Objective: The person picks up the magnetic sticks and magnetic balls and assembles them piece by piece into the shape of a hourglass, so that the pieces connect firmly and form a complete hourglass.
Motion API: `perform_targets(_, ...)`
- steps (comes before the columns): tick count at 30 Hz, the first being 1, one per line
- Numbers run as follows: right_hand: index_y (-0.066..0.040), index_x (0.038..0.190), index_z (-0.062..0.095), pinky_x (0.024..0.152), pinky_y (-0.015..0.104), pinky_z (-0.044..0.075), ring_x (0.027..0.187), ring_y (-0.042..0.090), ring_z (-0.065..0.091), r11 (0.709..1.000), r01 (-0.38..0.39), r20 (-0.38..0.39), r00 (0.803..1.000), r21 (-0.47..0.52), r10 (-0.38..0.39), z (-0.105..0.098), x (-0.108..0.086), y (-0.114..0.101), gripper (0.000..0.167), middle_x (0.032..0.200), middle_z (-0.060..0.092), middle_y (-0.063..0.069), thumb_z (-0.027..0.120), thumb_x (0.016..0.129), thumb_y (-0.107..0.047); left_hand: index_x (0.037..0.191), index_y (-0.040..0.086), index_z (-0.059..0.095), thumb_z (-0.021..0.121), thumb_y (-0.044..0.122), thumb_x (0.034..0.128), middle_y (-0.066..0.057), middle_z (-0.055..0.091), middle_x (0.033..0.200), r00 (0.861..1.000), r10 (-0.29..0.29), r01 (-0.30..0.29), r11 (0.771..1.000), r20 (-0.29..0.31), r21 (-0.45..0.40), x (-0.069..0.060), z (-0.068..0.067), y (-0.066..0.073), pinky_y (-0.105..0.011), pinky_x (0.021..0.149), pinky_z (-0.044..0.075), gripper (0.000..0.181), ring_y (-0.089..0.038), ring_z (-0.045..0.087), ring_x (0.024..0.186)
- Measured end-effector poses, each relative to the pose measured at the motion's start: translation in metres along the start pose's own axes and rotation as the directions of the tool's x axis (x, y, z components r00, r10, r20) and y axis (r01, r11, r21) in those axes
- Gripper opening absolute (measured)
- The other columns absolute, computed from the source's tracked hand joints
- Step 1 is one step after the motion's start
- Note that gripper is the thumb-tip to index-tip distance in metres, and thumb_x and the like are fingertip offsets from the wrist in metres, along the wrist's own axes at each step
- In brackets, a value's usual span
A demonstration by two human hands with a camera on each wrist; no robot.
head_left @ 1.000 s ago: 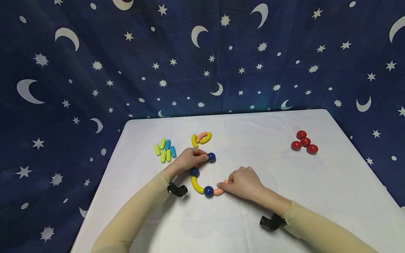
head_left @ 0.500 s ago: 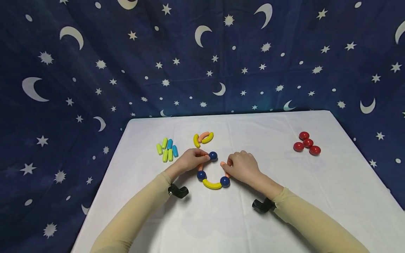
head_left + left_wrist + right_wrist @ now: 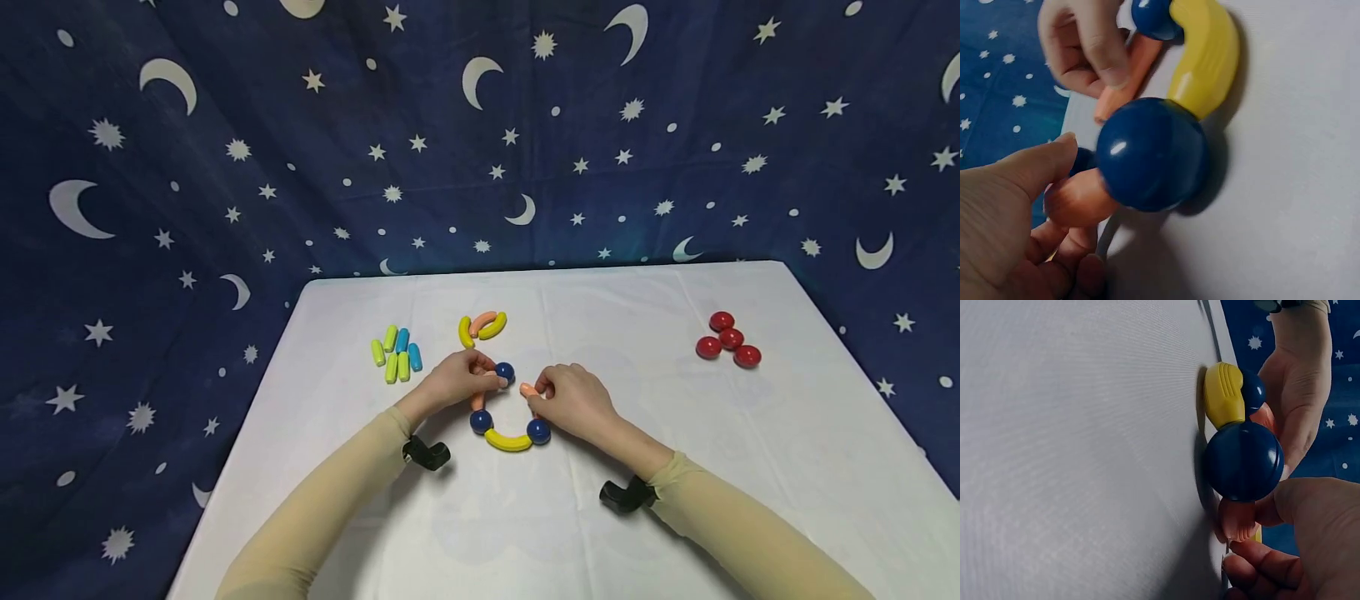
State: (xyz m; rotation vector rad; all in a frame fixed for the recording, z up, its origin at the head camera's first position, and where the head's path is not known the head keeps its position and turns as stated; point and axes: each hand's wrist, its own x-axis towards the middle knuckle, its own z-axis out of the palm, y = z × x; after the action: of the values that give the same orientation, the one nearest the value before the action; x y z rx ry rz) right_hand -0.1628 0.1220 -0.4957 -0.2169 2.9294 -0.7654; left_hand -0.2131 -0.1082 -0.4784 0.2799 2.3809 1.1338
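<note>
Three blue balls and curved rods form a U-shaped chain, apparently a magnetic building toy. Its yellow rod [image 3: 508, 442] joins the left lower ball [image 3: 481, 422] to the right lower ball [image 3: 538, 432]. My left hand [image 3: 453, 379] pinches the left orange rod [image 3: 477, 402] beside the end ball [image 3: 507, 369]; the thumb partly covers that ball. My right hand [image 3: 577, 402] holds the other orange rod [image 3: 528, 389] between thumb and fingers, its free tip pointing toward the end ball, a gap apart. In the right wrist view this orange rod [image 3: 1238, 519] hangs from a ball [image 3: 1244, 461].
Two yellow curved rods [image 3: 492, 326] and an orange one [image 3: 482, 322] lie behind the left hand. Several green rods [image 3: 392, 367] and two blue rods [image 3: 415, 357] sit left. Several red discs or flattened balls [image 3: 731, 338] lie far right on the white tablecloth [image 3: 637, 333].
My right hand has moved away from me and slightly left, bringing its orange rod round toward the end ball. The chain has curled into a tighter U. My left hand stays near its place.
</note>
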Motion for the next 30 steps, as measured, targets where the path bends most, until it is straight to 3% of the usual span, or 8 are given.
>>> perform_targets(6,-0.018,0.085,0.069,0.063,0.035,0.036,0.073,0.019,0.049,1.0,0.007,0.007,1.0,0.01,-0.007,0.001,0.0,0.002,0.021,0.071,0.055,-0.004,0.077,0.084,-0.038,0.115,0.014,0.067,0.078,0.052,0.0867,0.0,0.062,0.087,0.997,0.048,-0.033,0.976,-0.065,0.213,0.003,0.006,0.004,-0.032,0.068,0.042,0.049,-0.017,0.057,0.077)
perform_targets(11,-0.018,0.086,0.069,0.063,0.035,0.037,0.074,0.019,0.05,1.0,0.003,0.005,1.0,0.027,-0.003,0.001,0.0,0.002,0.021,0.071,0.055,-0.004,0.077,0.085,-0.037,0.113,0.014,0.067,0.078,0.046,0.0891,0.0,0.062,0.083,0.994,0.087,-0.064,0.957,-0.072,0.283,0.006,0.008,0.006,-0.032,0.066,0.041,0.041,-0.017,0.057,0.074)
perform_targets(18,-0.016,0.09,0.069,0.063,0.034,0.038,0.075,0.018,0.05,0.996,-0.029,-0.006,1.0,0.082,0.03,-0.002,0.0,0.004,0.02,0.074,0.057,-0.003,0.077,0.085,-0.034,0.129,0.009,0.064,0.071,0.038,0.0957,-0.003,0.062,0.099,0.995,0.098,-0.096,0.99,-0.01,0.107,0.006,0.001,-0.002,-0.033,0.076,0.044,0.045,-0.019,0.056,0.087)
perform_targets(21,-0.016,0.09,0.069,0.063,0.034,0.038,0.074,0.018,0.051,0.995,-0.031,-0.011,0.999,0.093,0.032,-0.002,0.002,0.006,0.019,0.074,0.057,-0.004,0.077,0.085,-0.033,0.129,0.01,0.063,0.073,0.04,0.0943,-0.003,0.062,0.099,0.993,0.118,-0.118,0.992,0.005,0.05,0.007,-0.001,-0.004,-0.033,0.076,0.044,0.047,-0.019,0.056,0.087)
perform_targets(26,-0.016,0.091,0.07,0.062,0.033,0.038,0.073,0.018,0.05,0.995,-0.025,-0.011,1.0,0.098,0.026,-0.001,0.002,0.006,0.017,0.073,0.057,-0.004,0.075,0.085,-0.031,0.12,0.013,0.062,0.079,0.048,0.0877,-0.003,0.061,0.092,0.993,0.118,-0.118,0.991,0.007,0.064,0.008,0.003,-0.004,-0.031,0.07,0.044,0.051,-0.018,0.057,0.079)
perform_targets(30,-0.016,0.091,0.069,0.061,0.033,0.038,0.073,0.017,0.05,0.995,-0.016,-0.004,1.0,0.101,0.017,-0.001,0.003,0.005,0.017,0.072,0.057,-0.004,0.075,0.085,-0.031,0.118,0.013,0.061,0.079,0.045,0.0891,-0.003,0.06,0.093,0.994,0.109,-0.107,0.989,-0.019,0.104,0.008,0.005,-0.002,-0.031,0.068,0.044,0.047,-0.018,0.057,0.079)
